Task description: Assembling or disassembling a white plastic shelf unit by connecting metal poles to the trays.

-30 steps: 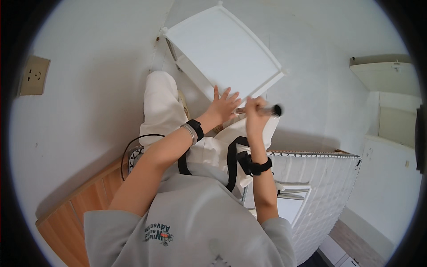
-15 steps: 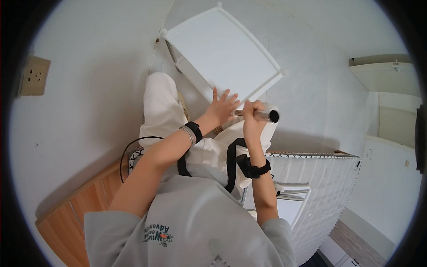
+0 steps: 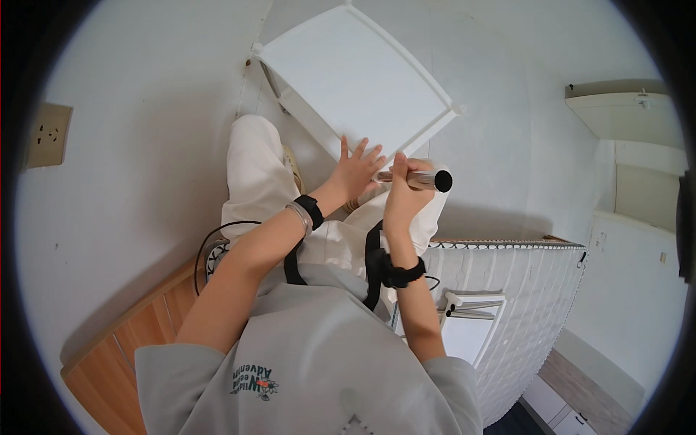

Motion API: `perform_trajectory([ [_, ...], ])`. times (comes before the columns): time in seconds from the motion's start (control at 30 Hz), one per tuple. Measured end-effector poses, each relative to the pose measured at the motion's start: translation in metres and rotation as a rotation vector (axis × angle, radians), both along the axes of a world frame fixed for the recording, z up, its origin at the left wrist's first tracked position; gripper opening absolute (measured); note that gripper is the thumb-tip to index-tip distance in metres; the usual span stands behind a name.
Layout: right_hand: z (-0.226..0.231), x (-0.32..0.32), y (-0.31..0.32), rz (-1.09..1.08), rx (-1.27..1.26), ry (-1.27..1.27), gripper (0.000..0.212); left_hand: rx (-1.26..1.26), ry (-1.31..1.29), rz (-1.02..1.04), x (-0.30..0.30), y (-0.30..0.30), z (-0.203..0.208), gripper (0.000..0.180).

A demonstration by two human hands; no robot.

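A white rack with a flat panel (image 3: pixel 355 72) stands in front of me, its near corner close to both hands. My left hand (image 3: pixel 354 175) is open, fingers spread over the panel's near edge beside that corner. My right hand (image 3: pixel 407 196) is closed around a shiny metal tube (image 3: pixel 422 179), whose dark hollow end points toward me and to the right. The tube's other end is at the rack's near corner; whether it sits inside the corner socket I cannot tell.
On the quilted bed (image 3: pixel 522 290) to my right lie another white panel (image 3: pixel 467 337) and several metal tubes (image 3: pixel 471 314). A wooden headboard (image 3: pixel 138 326) is at lower left, by a wall with a socket (image 3: pixel 49 135). White cabinets (image 3: pixel 631 112) stand at far right.
My right hand and the tube have shifted slightly left and up, and the tube looks more level. My left hand stays spread at the rack's corner. The whole view has shifted a little.
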State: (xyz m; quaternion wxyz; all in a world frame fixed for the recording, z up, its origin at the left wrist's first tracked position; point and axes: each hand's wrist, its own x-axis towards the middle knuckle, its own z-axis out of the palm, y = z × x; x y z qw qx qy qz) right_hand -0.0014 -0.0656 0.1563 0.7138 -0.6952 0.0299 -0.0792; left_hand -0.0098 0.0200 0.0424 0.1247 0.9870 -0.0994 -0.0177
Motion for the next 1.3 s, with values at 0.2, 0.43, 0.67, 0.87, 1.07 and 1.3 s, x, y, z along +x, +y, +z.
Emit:
perform_trajectory([
  [0.2,-0.039,0.003,0.014,-0.116,-0.006,0.062,0.024,0.066,-0.017,-0.007,0.003,-0.002,0.000,0.060],
  [0.43,-0.090,0.013,0.006,-0.012,0.054,0.008,0.028,-0.010,-0.054,0.007,0.005,-0.001,-0.002,0.042],
  [0.67,-0.093,0.018,-0.010,0.225,-0.030,0.133,0.023,-0.116,-0.136,0.019,0.002,0.004,-0.010,0.046],
  [0.87,-0.094,0.028,-0.028,0.454,-0.161,0.009,0.023,-0.112,-0.074,0.000,0.000,0.001,-0.009,0.056],
  [1.07,-0.052,0.032,-0.020,1.054,-0.572,-0.500,0.013,0.031,-0.234,-0.027,-0.006,0.006,-0.039,0.059],
  [1.3,-0.008,0.056,-0.055,0.421,-0.294,0.078,0.023,-0.011,-0.035,-0.017,0.002,0.007,-0.002,0.059],
])
